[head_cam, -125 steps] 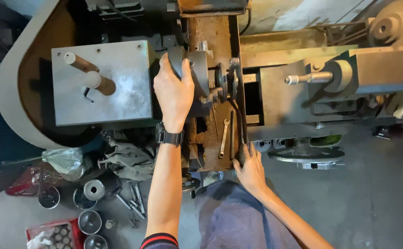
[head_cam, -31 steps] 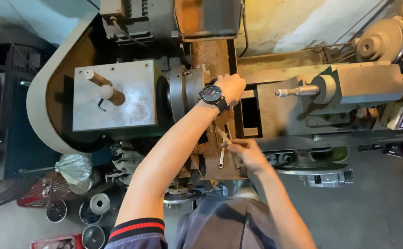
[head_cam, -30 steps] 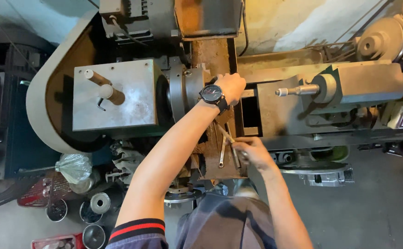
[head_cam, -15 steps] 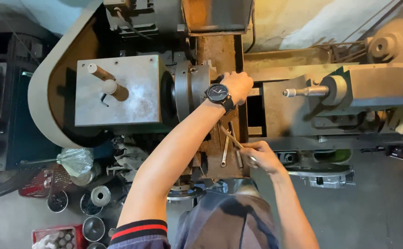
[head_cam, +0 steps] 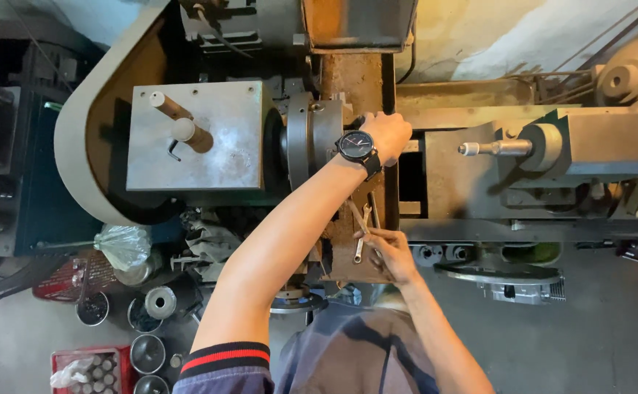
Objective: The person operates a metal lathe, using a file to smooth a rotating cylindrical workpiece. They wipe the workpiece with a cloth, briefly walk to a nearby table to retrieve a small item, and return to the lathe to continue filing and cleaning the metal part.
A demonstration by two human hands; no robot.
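Small wrench (head_cam: pixel 360 235) lies on the lathe carriage (head_cam: pixel 352 211), pinched by the right hand (head_cam: pixel 390 254); left hand (head_cam: pixel 385 135) curls against the chuck (head_cam: pixel 313 138) (grip hidden). Loose fingertips could drop it into the bed.

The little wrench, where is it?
In the head view the wrench lies on the rusty lathe carriage at mid-picture, right beside the right hand and below the left hand.
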